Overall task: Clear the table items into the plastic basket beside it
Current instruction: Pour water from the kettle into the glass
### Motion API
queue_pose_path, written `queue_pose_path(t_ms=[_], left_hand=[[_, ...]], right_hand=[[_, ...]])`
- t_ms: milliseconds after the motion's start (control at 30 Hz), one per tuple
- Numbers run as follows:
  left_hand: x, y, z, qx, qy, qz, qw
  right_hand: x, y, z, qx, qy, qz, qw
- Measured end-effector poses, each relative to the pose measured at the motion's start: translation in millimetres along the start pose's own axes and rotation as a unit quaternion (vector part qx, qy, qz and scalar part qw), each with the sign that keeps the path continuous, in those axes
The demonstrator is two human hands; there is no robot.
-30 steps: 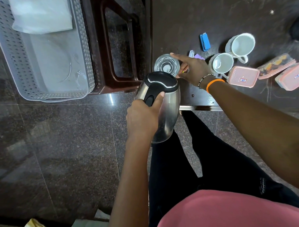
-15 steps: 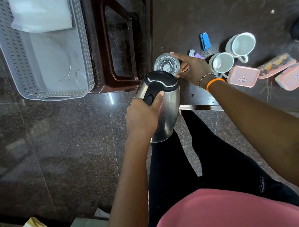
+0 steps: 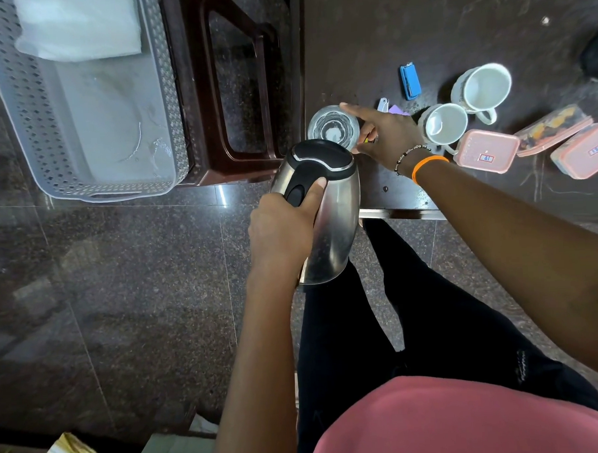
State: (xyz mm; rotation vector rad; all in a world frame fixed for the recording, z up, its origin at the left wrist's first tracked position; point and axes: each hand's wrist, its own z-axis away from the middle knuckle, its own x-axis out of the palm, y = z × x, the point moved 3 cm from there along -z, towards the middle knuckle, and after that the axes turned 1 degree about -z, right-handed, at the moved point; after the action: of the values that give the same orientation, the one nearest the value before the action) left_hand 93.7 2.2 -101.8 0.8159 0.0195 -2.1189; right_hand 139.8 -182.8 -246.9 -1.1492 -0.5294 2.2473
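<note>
Kettle lifted off the counter, glass gripped at its edge

The left hand (image 3: 284, 227) grips the steel kettle (image 3: 327, 204) by its black handle, held above the floor. The right hand (image 3: 386, 137) curls around a glass (image 3: 332, 127) at the counter (image 3: 453, 21) corner. The grey basket (image 3: 87, 126) sits well to the left.

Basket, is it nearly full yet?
Not yet. The basket holds only a white sheet. The left hand holds the kettle; the right hand grips the glass. Two mugs, three pink boxes remain.
</note>
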Motion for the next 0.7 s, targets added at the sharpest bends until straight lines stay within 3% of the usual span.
queue_pose_path(t_ms=[700], left_hand=[[1.8, 0.4, 0.3, 0.013, 0.009, -0.011, 1.0]], right_hand=[[1.0, 0.2, -1.8, 0.003, 0.0, -0.014, 1.0]])
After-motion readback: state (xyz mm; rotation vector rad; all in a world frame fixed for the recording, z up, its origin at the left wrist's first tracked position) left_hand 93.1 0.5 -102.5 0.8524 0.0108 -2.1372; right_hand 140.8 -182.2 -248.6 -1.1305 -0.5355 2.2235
